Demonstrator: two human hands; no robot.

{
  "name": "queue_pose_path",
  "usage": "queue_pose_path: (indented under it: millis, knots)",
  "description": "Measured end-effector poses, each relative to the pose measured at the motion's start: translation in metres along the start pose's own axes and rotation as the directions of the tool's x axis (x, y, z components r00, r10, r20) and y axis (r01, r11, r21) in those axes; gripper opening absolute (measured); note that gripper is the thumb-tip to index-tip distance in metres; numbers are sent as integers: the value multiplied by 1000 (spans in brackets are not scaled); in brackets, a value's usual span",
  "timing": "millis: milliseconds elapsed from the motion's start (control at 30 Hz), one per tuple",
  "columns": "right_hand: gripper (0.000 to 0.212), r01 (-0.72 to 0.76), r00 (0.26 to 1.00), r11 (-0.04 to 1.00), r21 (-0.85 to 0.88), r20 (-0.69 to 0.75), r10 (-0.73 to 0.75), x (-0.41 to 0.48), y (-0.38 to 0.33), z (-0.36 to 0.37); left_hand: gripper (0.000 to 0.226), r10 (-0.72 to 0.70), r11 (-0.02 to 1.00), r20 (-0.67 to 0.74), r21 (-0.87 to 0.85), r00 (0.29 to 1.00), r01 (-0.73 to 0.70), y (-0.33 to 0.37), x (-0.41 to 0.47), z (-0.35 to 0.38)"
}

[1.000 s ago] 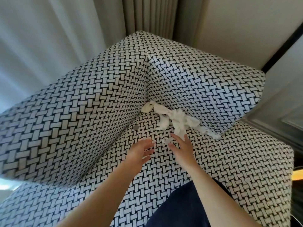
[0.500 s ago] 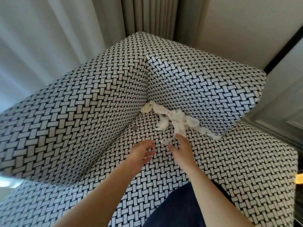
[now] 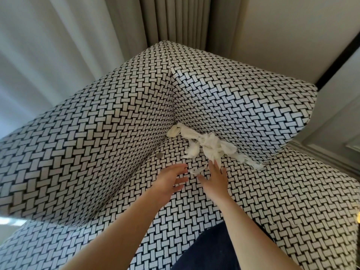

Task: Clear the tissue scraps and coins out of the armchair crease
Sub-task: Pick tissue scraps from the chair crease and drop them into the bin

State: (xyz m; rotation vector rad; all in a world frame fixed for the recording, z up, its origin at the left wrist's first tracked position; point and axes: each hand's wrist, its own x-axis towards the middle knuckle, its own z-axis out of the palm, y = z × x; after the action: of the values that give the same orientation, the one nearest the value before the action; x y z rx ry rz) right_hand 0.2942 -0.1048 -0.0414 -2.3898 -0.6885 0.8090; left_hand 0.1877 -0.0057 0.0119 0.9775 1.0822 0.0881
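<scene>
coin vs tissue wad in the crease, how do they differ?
The coin is small, round, grey and flat; the tissue wad is large, white, crumpled and ragged. The coin sits against the left crease, the tissue wad along the right one. Both lie on the seat, in neither hand.

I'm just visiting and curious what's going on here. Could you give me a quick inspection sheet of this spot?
Surface: armchair seat, woven black-and-white fabric.
Job's things: tissue scraps strung along the right crease; a small scrap lies between the fingertips; one coin at the left crease.
Clutter: nothing seen.
Grippers: left hand open, empty; right hand open, fingertips at the tissue.
Cables: nothing seen.
Surroundings: curtains and wall behind the chair.
</scene>
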Motion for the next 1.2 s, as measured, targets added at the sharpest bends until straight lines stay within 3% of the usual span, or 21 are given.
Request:
queue_pose_path:
  millis: [133, 233, 333, 433, 700, 833, 900, 933, 1100, 1200]
  knots:
    - [46, 164, 961, 936, 310, -266, -81, -3, -2, -5, 17, 28, 999, -62, 45, 998, -25, 1, 5, 3]
    - [26, 167, 892, 837, 521, -442, 97, -12, -7, -18, 21, 134, 970, -119, 217, 984, -105, 3, 12, 8]
    - [17, 142, 790, 766, 627, -538, 294, -14, -8, -28, 27, 241, 901, -64, 384, 968, -199, 6, 23, 18]
    - [16, 148, 745, 734, 663, -563, 359, -15, -10, -30, 34, 236, 815, -6, 546, 972, -195, 10, 33, 29]
    - [3, 148, 740, 684, 714, -539, 403, -15, -10, -32, 54, 124, 575, 140, 797, 982, -186, 21, 56, 47]
    - [12, 148, 763, 707, 692, -535, 364, -8, -5, -26, 60, 86, 405, 128, 901, 988, -152, 24, 60, 47]
    - [18, 148, 773, 719, 679, -533, 344, -5, -3, -22, 61, 136, 335, 113, 930, 984, -153, 21, 62, 44]
    - [19, 146, 774, 724, 674, -533, 341, -2, -1, -20, 60, 167, 364, 101, 918, 981, -156, 20, 64, 43]
    - [20, 97, 780, 724, 683, -505, 371, 5, 5, -14, 44, 303, 773, 31, 576, 952, -265, 9, 55, 30]
    - [18, 81, 780, 686, 723, -474, 408, 5, 4, -13, 39, 320, 881, -46, 382, 946, -279, -1, 45, 22]
